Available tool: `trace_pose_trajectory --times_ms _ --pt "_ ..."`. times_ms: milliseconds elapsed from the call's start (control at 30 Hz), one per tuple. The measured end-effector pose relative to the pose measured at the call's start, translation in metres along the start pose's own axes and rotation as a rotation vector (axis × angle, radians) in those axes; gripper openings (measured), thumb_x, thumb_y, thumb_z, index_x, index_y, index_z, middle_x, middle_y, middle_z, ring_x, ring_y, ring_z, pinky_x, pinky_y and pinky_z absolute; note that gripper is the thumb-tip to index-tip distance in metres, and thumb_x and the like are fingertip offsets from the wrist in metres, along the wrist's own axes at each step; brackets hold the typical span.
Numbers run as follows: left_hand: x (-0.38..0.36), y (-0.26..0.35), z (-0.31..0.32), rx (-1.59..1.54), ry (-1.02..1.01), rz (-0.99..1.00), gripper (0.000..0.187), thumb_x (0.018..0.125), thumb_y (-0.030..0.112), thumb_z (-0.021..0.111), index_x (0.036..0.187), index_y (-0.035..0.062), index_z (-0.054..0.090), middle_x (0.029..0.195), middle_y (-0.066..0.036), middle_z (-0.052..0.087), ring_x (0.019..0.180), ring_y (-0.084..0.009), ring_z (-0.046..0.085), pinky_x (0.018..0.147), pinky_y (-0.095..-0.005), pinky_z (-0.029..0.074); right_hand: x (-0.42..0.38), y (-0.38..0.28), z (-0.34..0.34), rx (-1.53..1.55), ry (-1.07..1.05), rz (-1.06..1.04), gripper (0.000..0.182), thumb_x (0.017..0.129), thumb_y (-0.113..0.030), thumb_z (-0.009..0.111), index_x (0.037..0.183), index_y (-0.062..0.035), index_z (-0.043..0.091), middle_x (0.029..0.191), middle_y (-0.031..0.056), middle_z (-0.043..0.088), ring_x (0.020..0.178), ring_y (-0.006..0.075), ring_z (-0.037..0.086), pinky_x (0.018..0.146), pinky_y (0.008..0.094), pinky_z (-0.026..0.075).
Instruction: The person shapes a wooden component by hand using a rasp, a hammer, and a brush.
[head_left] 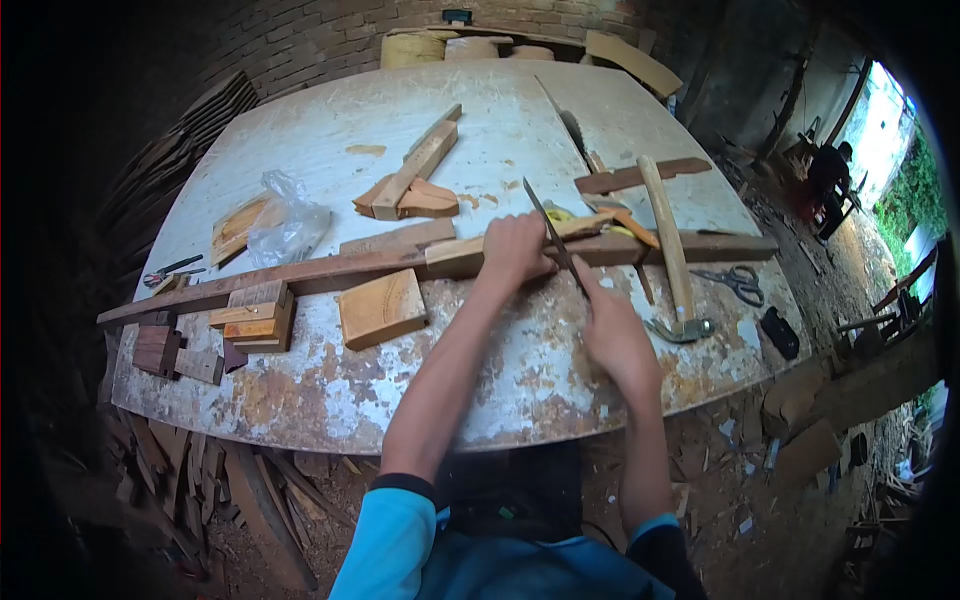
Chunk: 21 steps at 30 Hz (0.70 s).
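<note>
My left hand (517,248) is closed over a pale wooden piece (455,257), holding it on the long brown wooden bar (330,272). Gripped in my right hand (615,335) is a long, narrow dark file (543,215). It slants up and away, crossing the wood just right of my left hand. Part of its near end is hidden by the fingers. To the right, a hammer (665,230) lies across the bar, its metal head toward me. Scissors (740,283) rest beyond it.
Wood blocks (382,308) and stacked pieces (255,318) sit left of my arm. A plastic bag (288,222) lies behind the bar. Farther back are joined wooden pieces (418,180) and a handsaw (572,125). Another person (828,185) is at far right. Scrap wood litters the floor.
</note>
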<state>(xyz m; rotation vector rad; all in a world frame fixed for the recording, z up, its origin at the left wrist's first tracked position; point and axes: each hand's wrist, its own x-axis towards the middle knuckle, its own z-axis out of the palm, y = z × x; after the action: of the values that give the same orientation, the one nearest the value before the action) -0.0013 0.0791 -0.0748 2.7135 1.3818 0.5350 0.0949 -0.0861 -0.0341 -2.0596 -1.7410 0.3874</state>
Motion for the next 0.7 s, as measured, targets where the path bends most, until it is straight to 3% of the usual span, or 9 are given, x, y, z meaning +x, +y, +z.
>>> trace_pose_trajectory --times_ms 33,100,200,333,433,467,600,633,700 --pt "-0.002 0.0 0.001 -0.002 -0.003 -0.002 0.053 0.054 0.043 0.078 0.08 0.0014 0.058 0.074 -0.015 0.065 0.07 -0.0305 0.064 0.063 -0.0394 0.051 0.009 -0.011 -0.008 0.044 -0.048 0.068 0.061 0.079 -0.004 0.042 0.137 -0.0155 0.034 0.087 0.0286 0.059 0.085 0.041 0.059 0.079 0.0489 0.044" --pt "0.002 0.0 -0.006 0.014 0.006 -0.021 0.054 0.053 0.042 0.079 0.082 0.0012 0.059 0.074 -0.015 0.065 0.071 -0.0299 0.065 0.064 -0.0385 0.051 0.016 -0.01 -0.006 -0.018 0.006 0.03 0.062 0.077 -0.002 0.042 0.136 -0.0161 0.036 0.08 0.0305 0.057 0.08 0.0433 0.057 0.078 0.0477 0.043" --pt "-0.004 0.006 -0.007 0.038 -0.027 -0.047 0.052 0.052 0.038 0.081 0.084 0.0022 0.061 0.076 -0.014 0.066 0.073 -0.0276 0.066 0.065 -0.0357 0.052 0.016 -0.009 -0.003 0.007 -0.003 0.032 0.062 0.075 -0.002 0.043 0.136 -0.0134 0.036 0.082 0.0313 0.058 0.083 0.0435 0.058 0.079 0.0484 0.044" --pt "0.0 0.004 0.002 0.073 -0.008 -0.047 0.05 0.054 0.038 0.078 0.084 0.0028 0.06 0.077 -0.015 0.066 0.073 -0.0276 0.066 0.065 -0.0362 0.052 0.045 -0.016 0.021 -0.053 -0.018 0.081 0.06 0.08 -0.004 0.044 0.138 -0.0101 0.03 0.1 0.0275 0.059 0.094 0.0402 0.059 0.084 0.0473 0.046" --pt "0.001 -0.002 0.006 0.052 0.077 0.018 0.038 0.061 0.034 0.068 0.076 0.0013 0.056 0.07 -0.018 0.063 0.067 -0.0332 0.063 0.059 -0.042 0.05 0.053 -0.017 0.039 0.041 0.129 0.063 0.068 0.073 0.002 0.045 0.139 -0.0105 0.03 0.084 0.0297 0.06 0.084 0.044 0.058 0.08 0.0497 0.045" --pt "0.002 -0.004 0.008 0.087 0.045 0.039 0.042 0.063 0.038 0.068 0.078 0.0009 0.056 0.071 -0.018 0.063 0.068 -0.0331 0.064 0.06 -0.0417 0.05 0.05 -0.01 0.038 0.089 0.106 0.035 0.068 0.074 0.003 0.044 0.139 -0.0105 0.03 0.084 0.0292 0.06 0.083 0.0443 0.059 0.078 0.0495 0.045" --pt "-0.003 0.001 0.004 0.061 0.042 0.026 0.055 0.058 0.047 0.075 0.081 0.0007 0.057 0.072 -0.017 0.064 0.069 -0.0335 0.064 0.062 -0.0409 0.051 -0.012 -0.005 0.027 0.051 0.066 0.03 0.067 0.076 0.004 0.042 0.14 -0.0116 0.028 0.076 0.0297 0.058 0.075 0.0444 0.059 0.071 0.0493 0.045" --pt "-0.006 0.007 -0.003 0.071 0.022 -0.016 0.051 0.055 0.039 0.079 0.085 0.0029 0.061 0.078 -0.014 0.066 0.073 -0.0278 0.066 0.065 -0.037 0.052 -0.04 -0.007 0.022 0.022 0.034 0.044 0.067 0.077 0.004 0.041 0.14 -0.0116 0.028 0.073 0.0296 0.058 0.072 0.0446 0.058 0.068 0.0493 0.045" --pt "-0.006 0.008 -0.003 0.083 0.054 -0.02 0.051 0.055 0.04 0.079 0.084 0.003 0.061 0.076 -0.013 0.066 0.072 -0.0273 0.066 0.064 -0.0366 0.052 -0.063 0.012 0.041 0.058 0.242 -0.087 0.065 0.078 0.004 0.04 0.14 -0.0114 0.028 0.069 0.0286 0.057 0.068 0.045 0.057 0.067 0.0501 0.045"
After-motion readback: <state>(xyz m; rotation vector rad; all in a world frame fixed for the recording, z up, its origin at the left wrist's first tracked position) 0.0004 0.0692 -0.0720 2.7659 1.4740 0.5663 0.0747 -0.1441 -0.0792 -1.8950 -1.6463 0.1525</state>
